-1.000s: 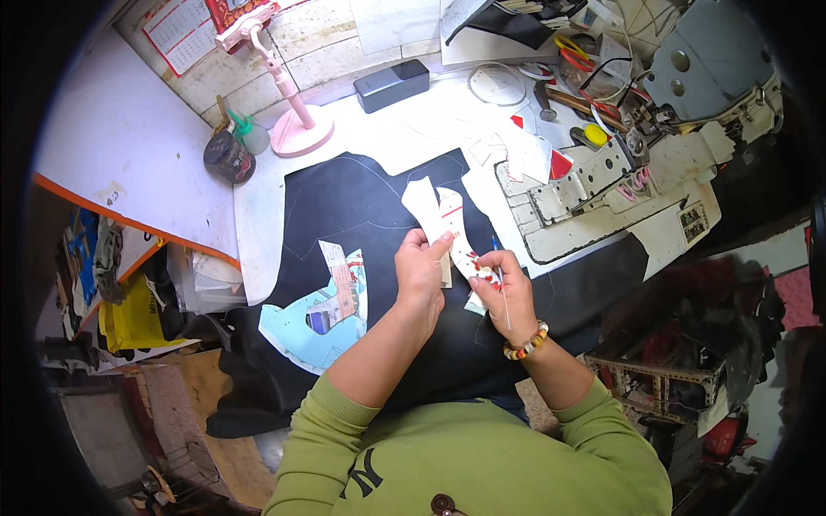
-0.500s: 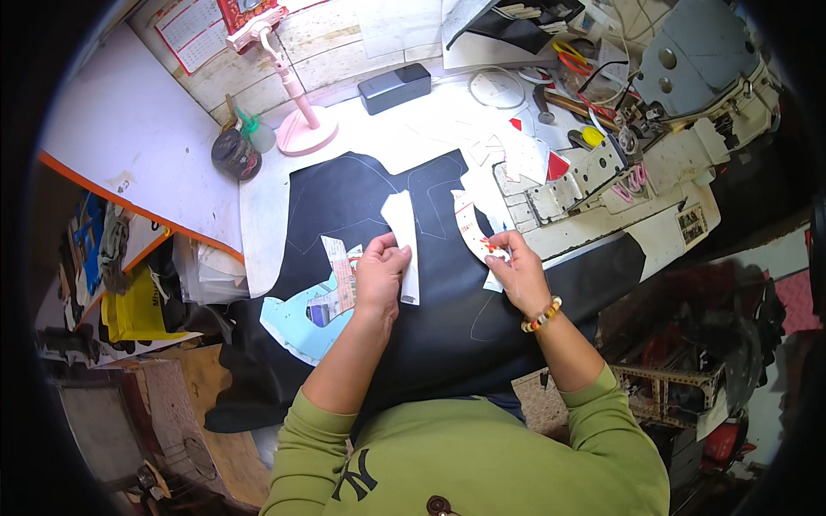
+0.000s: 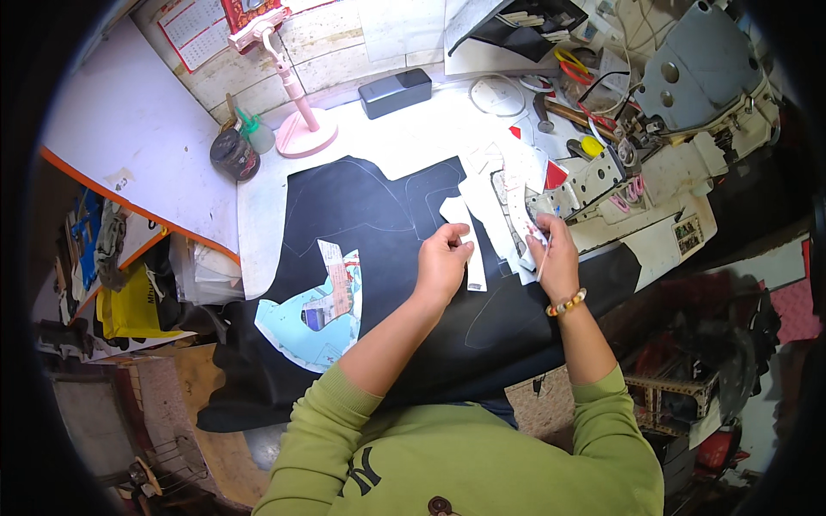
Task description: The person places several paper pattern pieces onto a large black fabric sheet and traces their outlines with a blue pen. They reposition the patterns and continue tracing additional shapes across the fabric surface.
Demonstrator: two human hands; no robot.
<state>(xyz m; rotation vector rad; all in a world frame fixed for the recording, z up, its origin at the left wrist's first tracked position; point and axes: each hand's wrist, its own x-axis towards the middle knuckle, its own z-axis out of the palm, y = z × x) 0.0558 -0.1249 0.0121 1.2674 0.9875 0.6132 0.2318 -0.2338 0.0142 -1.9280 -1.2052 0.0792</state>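
My left hand point(image 3: 443, 265) pinches the edge of a narrow white paper pattern piece point(image 3: 475, 268) over the black sheet of material point(image 3: 413, 318). Close by on the right, my right hand point(image 3: 557, 262) is closed on a curved white pattern piece point(image 3: 517, 211) with red marks. A thin pale stick, perhaps a pen, also shows at these fingers; its kind is unclear. More white paper pieces point(image 3: 489, 211) lie just left of that hand. Thin pale outlines are drawn on the black sheet. A light-blue curved pattern piece point(image 3: 288, 327) lies on it, left of my left forearm.
At the right stands a sewing machine point(image 3: 701, 64), with a hammer point(image 3: 542, 112) and other tools beside it. A pink stand point(image 3: 307, 133), a dark jar point(image 3: 235, 155) and a black box point(image 3: 395, 93) line the back. A white panel point(image 3: 146, 129) rises at the left.
Both hands have moved right; the left carries the narrow pattern piece along. The curved piece in my right hand now overlaps the white papers near the machine.
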